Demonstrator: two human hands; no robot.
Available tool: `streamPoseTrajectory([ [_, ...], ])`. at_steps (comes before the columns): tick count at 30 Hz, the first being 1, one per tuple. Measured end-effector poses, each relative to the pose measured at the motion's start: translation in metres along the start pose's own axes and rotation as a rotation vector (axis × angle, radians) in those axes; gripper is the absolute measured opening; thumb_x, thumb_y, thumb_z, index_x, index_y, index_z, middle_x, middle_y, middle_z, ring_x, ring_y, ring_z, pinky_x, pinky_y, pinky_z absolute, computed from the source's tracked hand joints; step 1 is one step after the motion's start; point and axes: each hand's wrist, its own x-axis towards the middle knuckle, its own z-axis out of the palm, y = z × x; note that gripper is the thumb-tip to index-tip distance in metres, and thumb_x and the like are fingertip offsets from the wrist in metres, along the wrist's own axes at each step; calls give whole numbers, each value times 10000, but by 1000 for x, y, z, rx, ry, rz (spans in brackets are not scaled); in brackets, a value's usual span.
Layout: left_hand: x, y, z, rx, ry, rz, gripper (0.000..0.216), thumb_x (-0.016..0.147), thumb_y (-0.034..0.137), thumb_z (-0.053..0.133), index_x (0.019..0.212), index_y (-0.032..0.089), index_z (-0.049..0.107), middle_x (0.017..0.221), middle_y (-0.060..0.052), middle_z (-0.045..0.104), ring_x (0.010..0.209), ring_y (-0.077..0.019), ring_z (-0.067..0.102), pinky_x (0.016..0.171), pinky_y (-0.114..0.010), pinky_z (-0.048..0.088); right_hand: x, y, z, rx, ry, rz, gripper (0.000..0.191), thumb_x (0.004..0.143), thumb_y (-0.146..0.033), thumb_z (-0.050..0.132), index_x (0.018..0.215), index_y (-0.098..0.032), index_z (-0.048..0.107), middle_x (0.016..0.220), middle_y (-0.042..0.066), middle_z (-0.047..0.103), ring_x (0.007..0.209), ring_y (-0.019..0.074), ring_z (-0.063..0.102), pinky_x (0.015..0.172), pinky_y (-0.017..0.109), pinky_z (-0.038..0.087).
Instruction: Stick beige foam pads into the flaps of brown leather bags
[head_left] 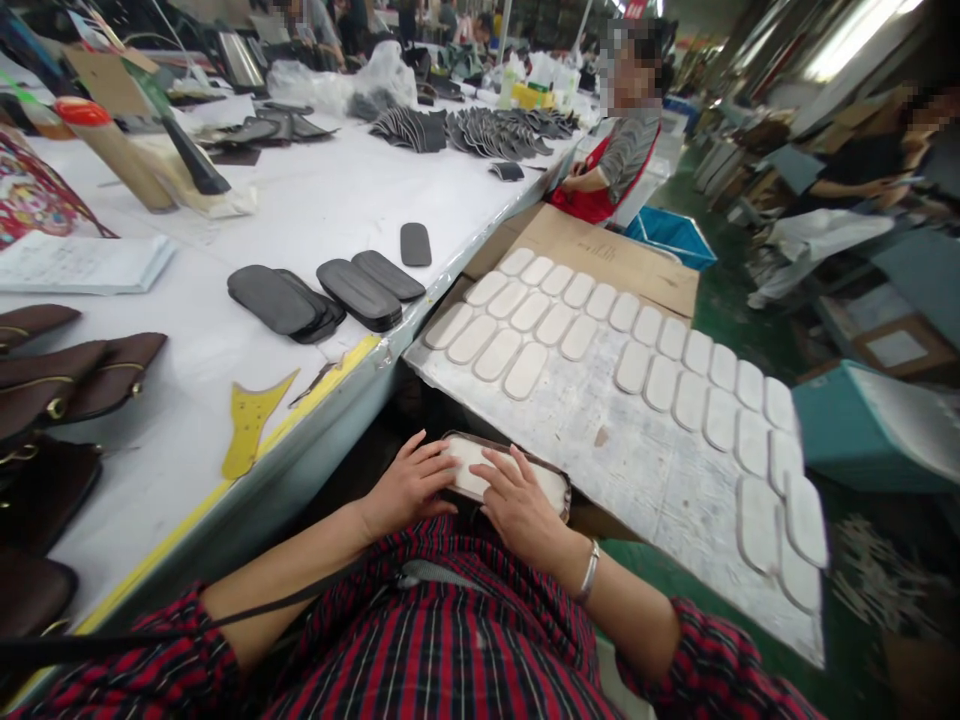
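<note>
Two hands are working close together at the front of the body: the left hand (421, 476) and the right hand (517, 497) are both touching one white-faced oblong piece (469, 458) with a dark rim. This piece is lying just above the lap, between the table (187, 395) and the low board (570, 428). The left fingers are resting near its left end, a little apart from each other; the right fingers are spreading over its middle part. Whether either hand is really gripping it from below, I cannot tell, because the undersides are hiding from the view. On the right wrist a silver bracelet (590, 572) is showing.

Many white oval pads (499, 355) are lying on the board in rows, and at its near right corner some are overlapping. Behind them, a cardboard sheet (607, 250) is covering the far end. On the table, dark oval pieces (358, 290) are sitting in small piles near the edge, and a yellow flat piece (253, 425) is lying nearer. Brown items with zippers (79, 375) are standing out at the left. Further away, a person in a red apron (626, 150) is sitting beside the table.
</note>
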Motion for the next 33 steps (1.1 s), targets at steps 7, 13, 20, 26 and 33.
streamPoseTrajectory([
  [7,3,3,0,-2,53,-29,194,838,341,517,968,234,613,1089,-16,641,1183,-206,430,1075,-520,86,3,8,7,195,-9,172,70,787,-137,505,741,-172,545,1223,64,493,1273,238,271,1079,494,145],
  [13,14,12,2,-40,77,-146,147,854,233,469,844,216,615,1001,-1,651,1123,-189,470,1071,-518,92,14,-5,8,123,-19,351,88,769,-112,503,779,-158,577,1196,78,510,1240,275,306,1049,503,165],
  [20,14,10,5,-248,144,-300,327,804,294,540,1115,204,498,1109,-58,581,1110,-190,488,1056,-469,233,10,13,-5,62,73,487,490,694,-319,665,1112,-142,480,1244,137,448,1164,273,393,1014,457,249],
  [26,4,-4,8,-548,312,-554,1050,610,400,730,1399,234,57,1443,-152,208,1313,-290,236,1048,-482,243,-23,62,-9,168,-127,461,1096,543,-645,657,1384,-119,190,1418,181,237,1306,306,192,1050,477,171],
  [33,7,2,30,-833,165,-682,975,608,407,728,1373,180,167,1337,-138,407,1224,-261,400,1033,-430,296,-3,63,-2,96,-336,391,1210,426,-687,679,1370,-73,237,1357,223,340,1284,352,225,1041,532,80],
])
